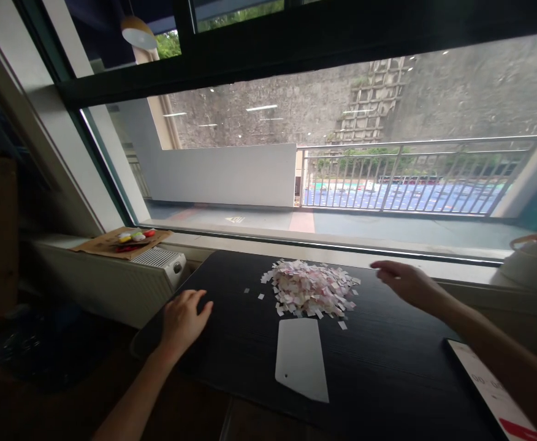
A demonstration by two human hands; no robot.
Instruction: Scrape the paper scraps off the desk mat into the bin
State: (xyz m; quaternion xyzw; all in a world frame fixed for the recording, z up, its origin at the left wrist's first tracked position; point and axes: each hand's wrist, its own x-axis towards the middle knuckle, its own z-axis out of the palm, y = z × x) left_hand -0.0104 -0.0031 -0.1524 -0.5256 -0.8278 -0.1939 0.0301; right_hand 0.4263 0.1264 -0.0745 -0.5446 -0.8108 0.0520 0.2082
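Observation:
My left hand (184, 318) hovers over or rests on the left side of the black table (232, 343), fingers apart and holding nothing. On the other side, my right hand (395, 278) reaches toward the far edge with its index finger stretched out; nothing shows in it. Between the hands lies a heap of small white and pinkish paper pieces (312, 286). A few loose scraps sit apart from it. Just in front of the heap, a flat white sheet-like scraper (300, 358) with a small hole lies on the table, touched by neither hand.
A device with a lit screen showing digits (489, 380) lies at the right, partly under my forearm. On the left, a radiator (125, 288) carries brown cardboard (98, 244) with small colourful items. A window (296, 233) stands behind the table; a whitish container (533, 260) is far right.

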